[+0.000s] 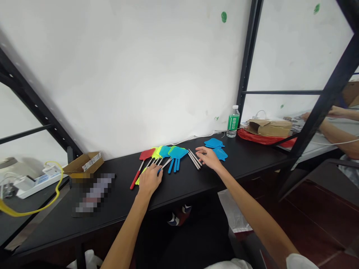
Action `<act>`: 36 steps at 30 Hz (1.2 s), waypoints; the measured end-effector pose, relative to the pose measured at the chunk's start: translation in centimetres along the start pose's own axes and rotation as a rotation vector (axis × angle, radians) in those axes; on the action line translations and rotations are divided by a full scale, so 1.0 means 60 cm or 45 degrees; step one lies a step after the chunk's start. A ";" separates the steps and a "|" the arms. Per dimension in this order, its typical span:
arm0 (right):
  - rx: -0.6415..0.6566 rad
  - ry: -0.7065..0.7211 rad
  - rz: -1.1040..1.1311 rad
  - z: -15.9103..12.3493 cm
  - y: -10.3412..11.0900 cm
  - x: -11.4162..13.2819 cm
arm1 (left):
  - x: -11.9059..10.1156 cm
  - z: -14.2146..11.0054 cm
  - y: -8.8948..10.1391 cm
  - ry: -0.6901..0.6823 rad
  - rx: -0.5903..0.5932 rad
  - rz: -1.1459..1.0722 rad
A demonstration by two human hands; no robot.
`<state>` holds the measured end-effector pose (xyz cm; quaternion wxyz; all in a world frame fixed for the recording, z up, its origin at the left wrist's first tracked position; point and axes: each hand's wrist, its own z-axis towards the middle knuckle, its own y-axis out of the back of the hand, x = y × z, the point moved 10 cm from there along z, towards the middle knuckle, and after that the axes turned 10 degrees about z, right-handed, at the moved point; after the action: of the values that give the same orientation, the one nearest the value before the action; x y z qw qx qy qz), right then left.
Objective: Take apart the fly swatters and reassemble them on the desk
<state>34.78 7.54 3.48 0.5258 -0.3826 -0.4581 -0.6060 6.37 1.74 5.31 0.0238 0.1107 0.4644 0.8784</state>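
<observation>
My left hand (pixel 150 180) is closed round the blue handle of a fly swatter whose blue head (pixel 178 152) points to the right. Under and beside that hand lie several fly swatters, a red one (pixel 146 154) at the left end and yellow-green ones (pixel 158 151) beside it. Loose blue handles (pixel 175 165) lie to its right. My right hand (pixel 208 158) hovers with its fingers apart, seemingly holding nothing, just right of several thin metal rods (pixel 194 160). Loose blue swatter heads (pixel 220 154) are behind and beside this hand.
A water bottle (pixel 233 121) stands at the back right of the black table (pixel 179 186). An open cardboard box (pixel 85 163) and a pixelated item (pixel 95 194) are at left, near a power strip (pixel 39 185). Another person's arm (pixel 339 130) shows at far right, beyond the black frame (pixel 319 104).
</observation>
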 end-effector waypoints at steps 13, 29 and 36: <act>0.041 0.008 -0.834 -0.019 -0.011 0.001 | -0.022 -0.001 -0.002 -0.088 0.093 0.038; 0.018 -0.192 -1.031 -0.025 -0.014 -0.012 | -0.035 -0.003 0.000 -0.174 0.062 -0.116; 0.036 -0.166 -1.024 -0.022 -0.014 -0.017 | -0.031 -0.002 -0.003 -0.146 0.081 -0.121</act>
<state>34.14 6.57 2.03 0.2218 -0.2032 -0.6121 -0.7313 8.16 1.50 4.78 0.0884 0.1393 0.4946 0.8533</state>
